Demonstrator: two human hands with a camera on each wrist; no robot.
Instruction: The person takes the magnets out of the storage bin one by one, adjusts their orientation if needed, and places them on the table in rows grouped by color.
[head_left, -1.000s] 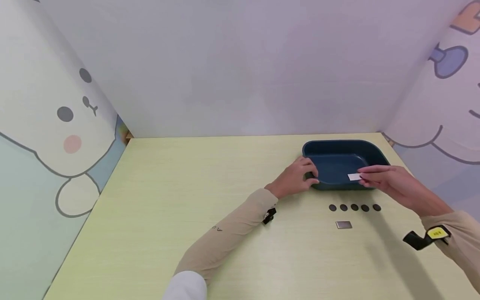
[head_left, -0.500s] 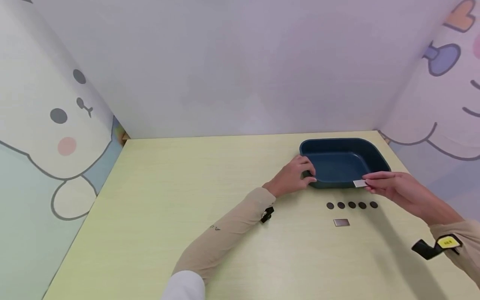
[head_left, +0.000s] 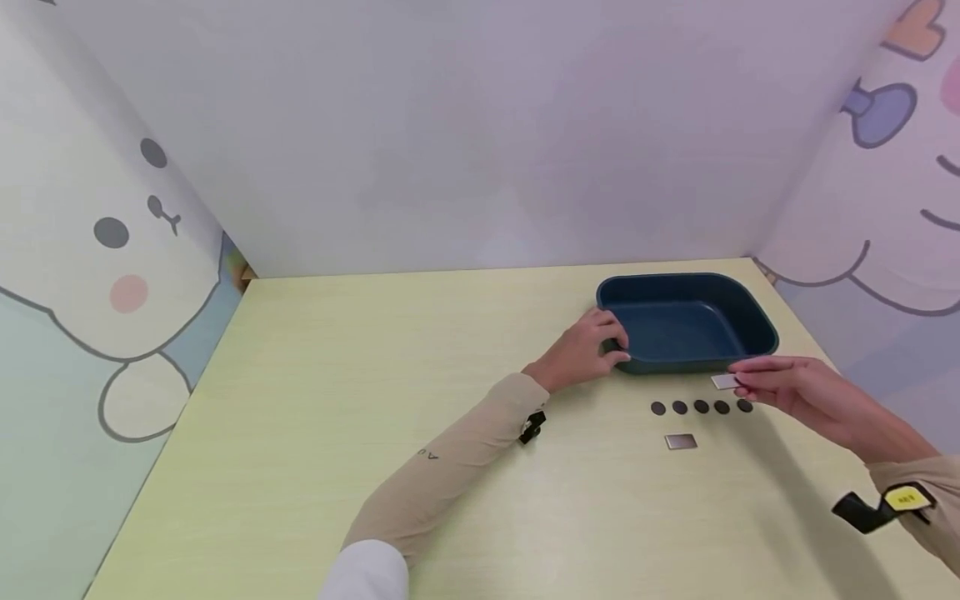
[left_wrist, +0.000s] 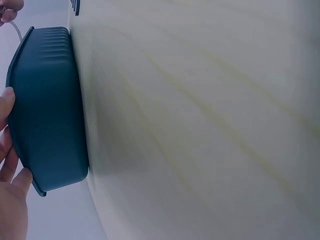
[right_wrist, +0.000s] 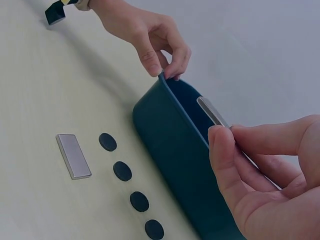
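A dark blue plastic basin [head_left: 675, 365] stands at the back right of the table. My left hand [head_left: 577, 352] grips its left rim, thumb and fingers on either side of the edge in the right wrist view. Between thumb and fingertips, my right hand [head_left: 813, 400] pinches a flat silver rectangular bar [right_wrist: 212, 111], which looks like a block magnet. It hangs in the air just in front of the basin's near right edge. Below it, several black discs [head_left: 701, 407] lie in a row on the table. A second silver bar [head_left: 681, 442] lies flat nearer to me.
The pale wooden tabletop [head_left: 375, 375] stretches left and toward me. A plain whitish wall [head_left: 480, 142] rises along its back edge. Side panels with cartoon drawings [head_left: 127, 292] close in the left and right.
The right hand has drawn the silver bar from over the basin's inside, down past its near rim, toward me and slightly right. The left hand keeps its grip; the view shifts slightly.
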